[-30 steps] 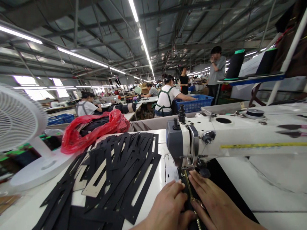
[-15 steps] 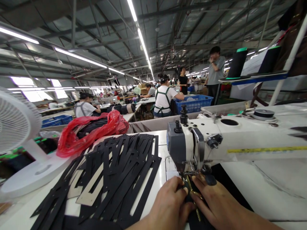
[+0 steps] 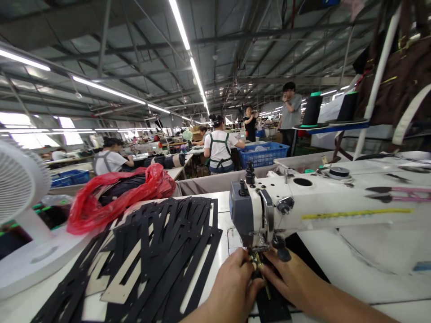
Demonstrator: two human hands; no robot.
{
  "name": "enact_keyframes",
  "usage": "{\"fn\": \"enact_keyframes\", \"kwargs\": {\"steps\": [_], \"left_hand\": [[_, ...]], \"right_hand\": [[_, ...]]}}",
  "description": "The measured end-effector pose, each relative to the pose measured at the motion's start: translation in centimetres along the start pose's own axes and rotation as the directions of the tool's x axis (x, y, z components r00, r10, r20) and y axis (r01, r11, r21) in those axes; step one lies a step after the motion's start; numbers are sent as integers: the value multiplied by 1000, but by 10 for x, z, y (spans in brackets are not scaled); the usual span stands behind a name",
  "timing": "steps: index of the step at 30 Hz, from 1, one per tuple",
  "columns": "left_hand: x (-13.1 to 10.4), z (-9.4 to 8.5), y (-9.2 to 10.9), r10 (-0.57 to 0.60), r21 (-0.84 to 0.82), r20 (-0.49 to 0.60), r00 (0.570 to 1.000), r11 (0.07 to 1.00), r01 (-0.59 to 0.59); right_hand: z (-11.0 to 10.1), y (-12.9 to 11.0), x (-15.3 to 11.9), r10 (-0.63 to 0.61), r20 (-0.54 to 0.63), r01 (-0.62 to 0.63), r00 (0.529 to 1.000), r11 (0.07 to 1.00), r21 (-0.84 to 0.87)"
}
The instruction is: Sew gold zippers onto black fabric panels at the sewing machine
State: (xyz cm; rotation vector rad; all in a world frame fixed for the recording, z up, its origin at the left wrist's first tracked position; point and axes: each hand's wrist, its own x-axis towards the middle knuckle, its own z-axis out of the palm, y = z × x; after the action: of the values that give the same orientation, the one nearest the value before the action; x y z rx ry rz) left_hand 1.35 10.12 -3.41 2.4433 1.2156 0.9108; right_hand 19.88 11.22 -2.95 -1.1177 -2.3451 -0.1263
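Below the presser foot of a white and grey sewing machine (image 3: 249, 220) lies a zipper (image 3: 267, 290) with gold teeth, set against a black strip (image 3: 272, 308). My left hand (image 3: 234, 278) is closed at the zipper's left edge, thumb and fingertips pressed on it close to the foot. From the other side my right hand (image 3: 292, 276) grips the zipper's right edge, its fingers together and its fingertips partly hidden under the machine head. More black material (image 3: 308, 255) spreads out behind the right hand.
Many black slotted strips (image 3: 175, 251) are heaped at the left, a few showing beige sides. Beyond them are a red plastic bag (image 3: 155, 181) and a white fan (image 3: 20, 193). Pink-handled snips (image 3: 400, 194) rest on the machine arm, near thread cones (image 3: 311, 110). Several people work behind.
The view has turned slightly right and up, bringing the snips into sight. Both hands stay on the zipper by the presser foot; the gold pull between the fingers shows less now.
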Motion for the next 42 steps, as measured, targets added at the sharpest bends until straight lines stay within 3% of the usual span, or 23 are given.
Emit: {"fn": "enact_keyframes", "kwargs": {"steps": [3, 10, 14, 18, 22, 26, 33, 42], "left_hand": [[0, -1, 4, -19, 77, 1, 1000, 997, 19], [-1, 6, 6, -32, 253, -4, 999, 967, 32], [-3, 21, -7, 76, 305, -16, 997, 950, -68], [-4, 38, -25, 159, 342, -87, 983, 932, -121], [-1, 50, -40, 293, 417, -200, 935, 889, -189], [1, 48, -37, 403, 455, -298, 866, 857, -242], [-5, 21, -4, 229, 348, -166, 959, 924, -161], [-5, 14, -1, 188, 368, -155, 970, 922, -119]], "right_hand": [[6, 2, -1, 39, -86, -46, 996, 995, -89], [5, -5, -1, 84, -145, -106, 986, 982, -156], [6, -4, -6, 62, -110, -67, 992, 997, -42], [10, 1, -5, 138, -66, -131, 988, 986, 103], [10, 3, -1, 156, -58, -148, 986, 981, 126], [12, 6, -2, 126, -69, -119, 990, 988, 97], [19, 10, -7, 76, -95, -72, 993, 996, 52], [13, -1, -4, 118, -107, -121, 987, 992, -23]]}}
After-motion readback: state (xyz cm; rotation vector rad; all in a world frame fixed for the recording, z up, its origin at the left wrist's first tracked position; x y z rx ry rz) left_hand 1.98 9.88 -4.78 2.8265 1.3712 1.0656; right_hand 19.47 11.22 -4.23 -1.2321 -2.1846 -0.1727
